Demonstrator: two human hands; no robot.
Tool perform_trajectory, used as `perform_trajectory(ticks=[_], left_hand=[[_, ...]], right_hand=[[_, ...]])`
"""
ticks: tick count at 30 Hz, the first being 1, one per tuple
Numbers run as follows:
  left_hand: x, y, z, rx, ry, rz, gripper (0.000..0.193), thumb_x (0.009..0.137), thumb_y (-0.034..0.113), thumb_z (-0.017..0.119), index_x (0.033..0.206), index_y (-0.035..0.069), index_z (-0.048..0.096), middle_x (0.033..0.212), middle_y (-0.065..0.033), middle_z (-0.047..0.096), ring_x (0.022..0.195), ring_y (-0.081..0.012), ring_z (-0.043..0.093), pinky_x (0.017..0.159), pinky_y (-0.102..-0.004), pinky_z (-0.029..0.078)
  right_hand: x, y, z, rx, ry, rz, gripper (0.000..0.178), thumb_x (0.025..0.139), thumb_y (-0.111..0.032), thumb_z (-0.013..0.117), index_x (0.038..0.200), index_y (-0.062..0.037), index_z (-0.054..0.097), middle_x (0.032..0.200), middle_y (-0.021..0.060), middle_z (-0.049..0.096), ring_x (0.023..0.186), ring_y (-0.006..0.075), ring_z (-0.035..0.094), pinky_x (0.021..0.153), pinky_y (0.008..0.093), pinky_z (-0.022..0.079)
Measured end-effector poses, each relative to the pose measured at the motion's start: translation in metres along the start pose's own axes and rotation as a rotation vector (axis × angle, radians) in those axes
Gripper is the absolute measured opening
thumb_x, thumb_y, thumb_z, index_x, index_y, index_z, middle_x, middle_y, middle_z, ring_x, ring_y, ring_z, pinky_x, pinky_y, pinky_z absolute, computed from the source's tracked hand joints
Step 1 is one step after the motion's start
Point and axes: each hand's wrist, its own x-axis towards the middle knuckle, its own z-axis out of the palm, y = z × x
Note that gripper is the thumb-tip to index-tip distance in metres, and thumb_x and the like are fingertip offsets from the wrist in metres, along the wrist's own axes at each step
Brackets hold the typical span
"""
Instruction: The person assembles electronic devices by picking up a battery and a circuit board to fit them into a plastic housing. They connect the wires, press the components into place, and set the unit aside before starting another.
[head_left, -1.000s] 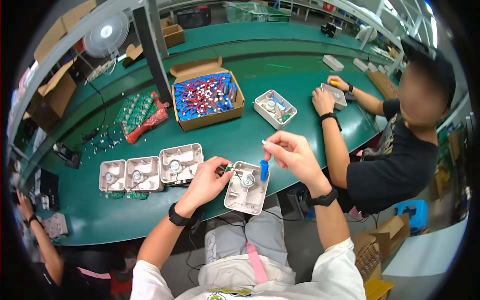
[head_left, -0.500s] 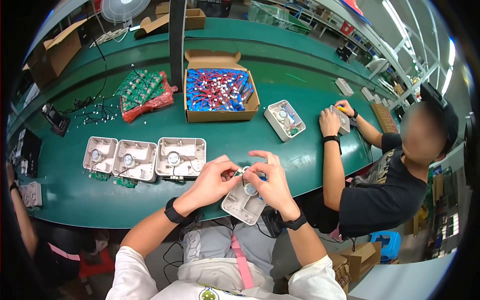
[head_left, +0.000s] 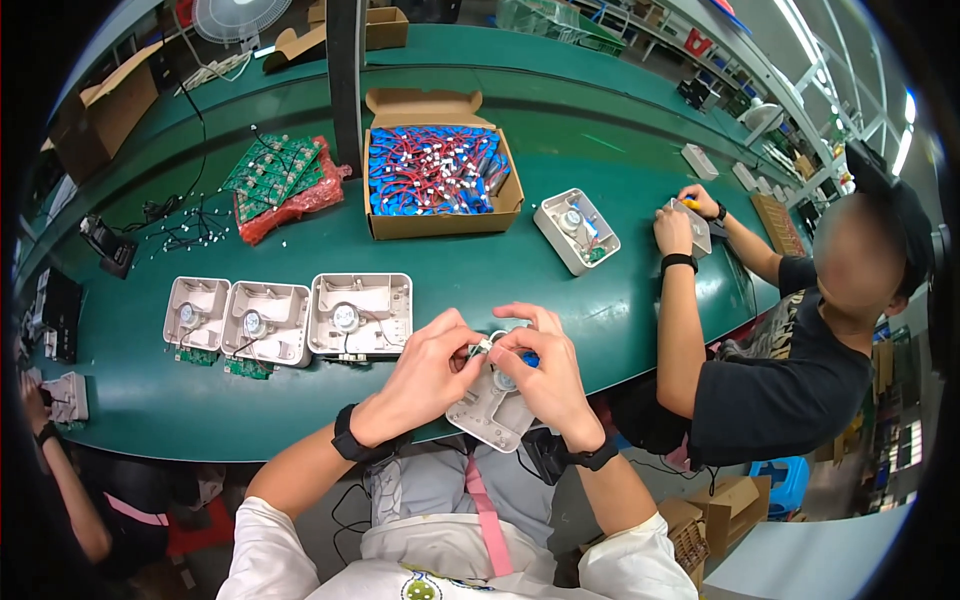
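Note:
At the table's near edge, a light-grey plastic housing (head_left: pixel 487 424) lies tilted under my hands, with a round speaker partly hidden inside it. My left hand (head_left: pixel 428 368) is closed in a pinch on a small white connector (head_left: pixel 486 345) with thin wires. Against the same connector, my right hand (head_left: pixel 548 375) pinches from the other side with thumb and index finger, its other fingers raised. A blue wrapped battery (head_left: pixel 530 358) shows beside my right thumb. My fingers hide the exact joint between the parts.
Three open housings (head_left: pixel 265 322) with speakers stand at left, green circuit boards beside them. A carton (head_left: pixel 440 228) of blue batteries is behind, left of another housing (head_left: pixel 577 232). Boards on red bubble wrap (head_left: pixel 270 190) lie far left. A co-worker (head_left: pixel 770 350) handles a housing at right.
My view has shifted slightly. Both hands stay together over the housing, with my fingertips pressed closer around the connector. At right, the co-worker's hands have moved a little.

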Motion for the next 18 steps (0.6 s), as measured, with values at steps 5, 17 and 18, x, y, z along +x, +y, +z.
perform_trajectory(ticks=[5,17,18], left_hand=[[-0.004,-0.005,-0.003,0.012,0.006,0.026,0.022,0.086,-0.004,0.076,0.108,-0.006,0.074,0.09,-0.011,0.061,0.071,-0.0218,0.062,0.062,-0.0334,0.052],[-0.008,-0.001,0.001,0.049,0.045,0.059,0.019,0.085,-0.006,0.076,0.103,-0.005,0.072,0.088,-0.011,0.059,0.069,-0.0231,0.062,0.06,-0.0352,0.05],[-0.009,-0.001,0.003,0.042,0.045,0.051,0.019,0.085,-0.006,0.076,0.103,-0.005,0.072,0.088,-0.0109,0.059,0.069,-0.0229,0.062,0.06,-0.035,0.05]], right_hand=[[0.0,0.001,0.006,-0.053,0.015,-0.038,0.011,0.088,-0.01,0.075,0.087,0.0005,0.077,0.136,0.0148,0.068,0.132,0.0335,0.056,0.099,0.039,0.051],[-0.003,-0.009,0.018,0.025,0.066,0.019,0.005,0.088,-0.003,0.072,0.087,0.0017,0.073,0.136,0.0149,0.067,0.139,0.0379,0.053,0.1,0.0428,0.051],[-0.004,-0.008,0.017,0.028,0.067,0.026,0.005,0.088,-0.003,0.072,0.087,0.0017,0.073,0.136,0.0149,0.067,0.139,0.0379,0.053,0.1,0.0428,0.051]])
